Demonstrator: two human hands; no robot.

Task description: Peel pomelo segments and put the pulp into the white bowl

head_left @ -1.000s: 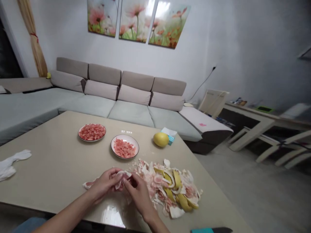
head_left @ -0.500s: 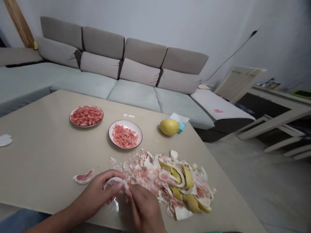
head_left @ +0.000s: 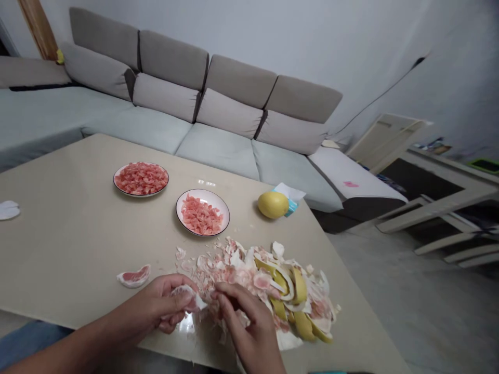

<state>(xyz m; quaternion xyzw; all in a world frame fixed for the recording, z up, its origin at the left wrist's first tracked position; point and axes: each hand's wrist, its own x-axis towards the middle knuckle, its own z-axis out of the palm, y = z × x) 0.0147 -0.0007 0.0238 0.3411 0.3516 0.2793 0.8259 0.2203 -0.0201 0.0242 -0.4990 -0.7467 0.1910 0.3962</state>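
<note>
My left hand (head_left: 163,306) is closed around a pink pomelo segment (head_left: 186,297) near the table's front edge. My right hand (head_left: 249,324) is beside it with thumb and fingers pinched at the segment's white skin; what the pinch holds is too small to name. Just right of both hands lies a pile of pomelo peel and membrane (head_left: 268,285). Another pomelo segment (head_left: 134,276) lies on the table to the left of my left hand.
Two plates of pink pomelo pieces (head_left: 141,178) (head_left: 201,213) stand on the beige table (head_left: 70,228), with a whole yellow pomelo (head_left: 273,204) and a tissue pack (head_left: 290,197) at the far right corner. A grey sofa (head_left: 218,150) runs behind the table.
The camera tilted down, then shifted slightly. My right hand has drawn away from the segment to the right, its fingers now pinched. The left hand keeps the segment.
</note>
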